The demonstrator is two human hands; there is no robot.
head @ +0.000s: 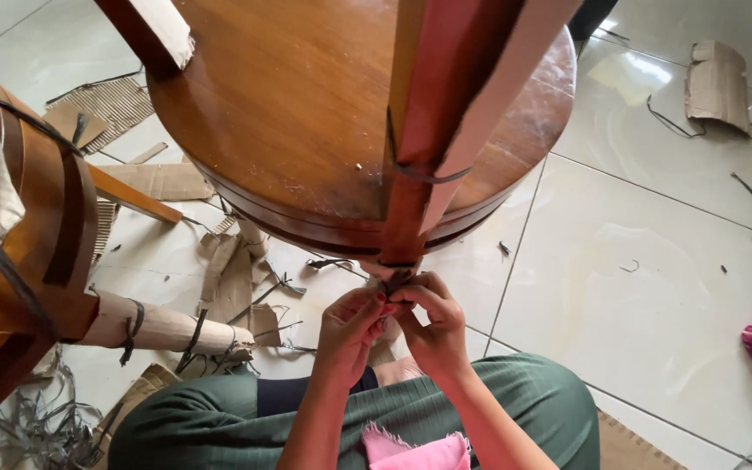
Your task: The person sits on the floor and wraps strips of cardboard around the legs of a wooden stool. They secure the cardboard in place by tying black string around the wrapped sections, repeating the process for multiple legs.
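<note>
A round brown wooden stool [298,122] lies upturned in front of me, its seat facing me. One wooden leg [446,113] points toward me, partly covered by a strip of cardboard bound with dark plastic strap [428,177]. At the leg's near end my left hand [352,324] and my right hand [433,326] meet, fingertips pinched together on the frayed dark strap end [396,281]. Both hands hover above my lap in green trousers [515,392].
A second wooden piece of furniture [36,252] wrapped in cardboard and straps stands at the left. Torn cardboard pieces [237,278] and cut straps litter the white tiled floor [654,261]. More cardboard [718,83] lies at the far right. A pink cloth [415,451] rests on my lap.
</note>
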